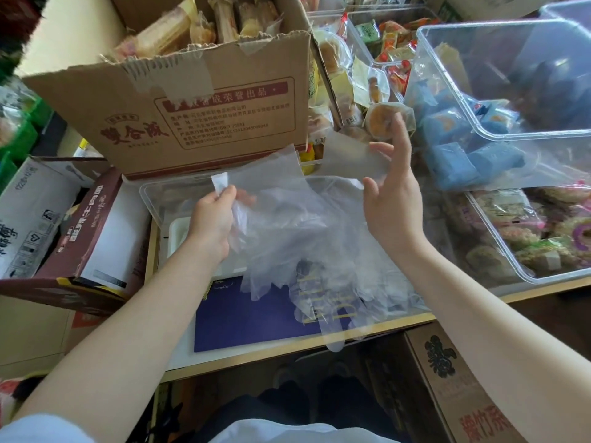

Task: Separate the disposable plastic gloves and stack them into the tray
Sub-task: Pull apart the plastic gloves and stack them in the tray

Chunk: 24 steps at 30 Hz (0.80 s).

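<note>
Two bare forearms, left hand and right hand without gloves, rings or watch, short light-blue sleeve edge at the near left corner, pale blue-white shirt front at the near bottom edge, dark trousers just beyond it

Left hand pinches bunch of clear plastic gloves by the cuff end, glove fingers hanging down over a purple booklet. Right hand open, fingertips on a single glove cuff. Clear tray behind the hands, cardboard box beyond it.
</note>
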{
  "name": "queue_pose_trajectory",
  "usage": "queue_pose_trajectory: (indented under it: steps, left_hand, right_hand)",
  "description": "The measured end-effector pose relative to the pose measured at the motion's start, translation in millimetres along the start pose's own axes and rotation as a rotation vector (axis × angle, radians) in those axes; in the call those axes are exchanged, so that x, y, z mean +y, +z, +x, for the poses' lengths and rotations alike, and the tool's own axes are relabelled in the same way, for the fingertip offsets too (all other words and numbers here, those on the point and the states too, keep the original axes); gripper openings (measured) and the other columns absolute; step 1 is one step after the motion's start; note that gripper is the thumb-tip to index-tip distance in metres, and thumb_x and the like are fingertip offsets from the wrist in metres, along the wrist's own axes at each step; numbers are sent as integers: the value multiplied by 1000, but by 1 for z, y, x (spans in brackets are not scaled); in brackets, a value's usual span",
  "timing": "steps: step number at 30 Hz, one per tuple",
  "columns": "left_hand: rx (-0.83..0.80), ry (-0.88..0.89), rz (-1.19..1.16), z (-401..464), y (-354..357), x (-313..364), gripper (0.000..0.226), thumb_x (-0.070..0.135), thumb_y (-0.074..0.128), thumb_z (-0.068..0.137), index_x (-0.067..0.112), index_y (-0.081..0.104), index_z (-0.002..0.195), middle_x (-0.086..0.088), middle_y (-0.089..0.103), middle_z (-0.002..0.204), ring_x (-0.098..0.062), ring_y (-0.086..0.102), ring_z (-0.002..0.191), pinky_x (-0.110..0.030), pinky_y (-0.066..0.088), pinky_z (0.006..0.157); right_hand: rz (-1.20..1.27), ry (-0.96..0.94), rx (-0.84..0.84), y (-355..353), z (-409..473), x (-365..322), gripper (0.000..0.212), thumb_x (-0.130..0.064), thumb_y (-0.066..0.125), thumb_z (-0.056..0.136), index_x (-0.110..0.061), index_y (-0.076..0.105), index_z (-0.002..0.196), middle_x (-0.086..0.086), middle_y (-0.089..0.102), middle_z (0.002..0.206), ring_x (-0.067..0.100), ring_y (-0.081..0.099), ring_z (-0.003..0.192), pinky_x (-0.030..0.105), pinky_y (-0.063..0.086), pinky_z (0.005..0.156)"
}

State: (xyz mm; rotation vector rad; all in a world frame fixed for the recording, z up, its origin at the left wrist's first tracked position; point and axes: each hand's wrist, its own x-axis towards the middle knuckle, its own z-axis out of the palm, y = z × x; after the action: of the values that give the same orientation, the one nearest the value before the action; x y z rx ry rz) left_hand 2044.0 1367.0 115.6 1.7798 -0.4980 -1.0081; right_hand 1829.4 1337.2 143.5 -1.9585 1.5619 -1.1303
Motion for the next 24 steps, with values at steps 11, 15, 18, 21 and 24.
queue_pose_trajectory:
  steps: [11, 15, 18, 21, 24]
  left_hand:
    - [45, 298, -12, -18, 5, 6, 28, 33, 46, 98, 20, 70, 93, 16, 64, 86, 1, 55, 81, -12, 42, 70]
    - [-79, 343, -36, -29, 18, -7, 20, 32, 50, 96, 29, 70, 96, 15, 68, 89, 7, 59, 80, -9, 45, 74]
    - [-176, 343, -19, -41, 29, -15, 20, 30, 52, 95, 32, 65, 80, 6, 63, 83, -3, 55, 75, -15, 43, 70]
    - [-294, 352, -62, -53, 34, -17, 21, 28, 50, 96, 32, 67, 85, 4, 68, 84, -1, 59, 78, -17, 48, 72]
    - [-376, 372, -104, -60, 34, -16, 26, 25, 44, 99, 23, 67, 86, -11, 69, 83, -9, 64, 77, -20, 51, 67]
  right_hand:
    - [380, 368, 193, 8, 8, 7, 23, -13, 57, 89, -15, 46, 69, -8, 44, 64, 3, 39, 60, 23, 37, 64]
    - [456, 361, -62, 30, -13, -14, 28, -15, 54, 90, -17, 40, 66, -6, 40, 62, 11, 35, 60, 25, 31, 57]
    - [395, 319, -190, 47, -27, -25, 26, -19, 54, 90, -9, 45, 68, 1, 46, 63, 13, 40, 61, 29, 34, 58]
    - [491, 342, -203, 54, -33, -32, 27, -21, 51, 92, -12, 44, 68, 4, 50, 64, 17, 45, 61, 33, 38, 58]
    - [586, 336, -239, 55, -38, -35, 25, -30, 48, 95, -14, 54, 77, -1, 55, 68, 12, 52, 64, 35, 45, 63]
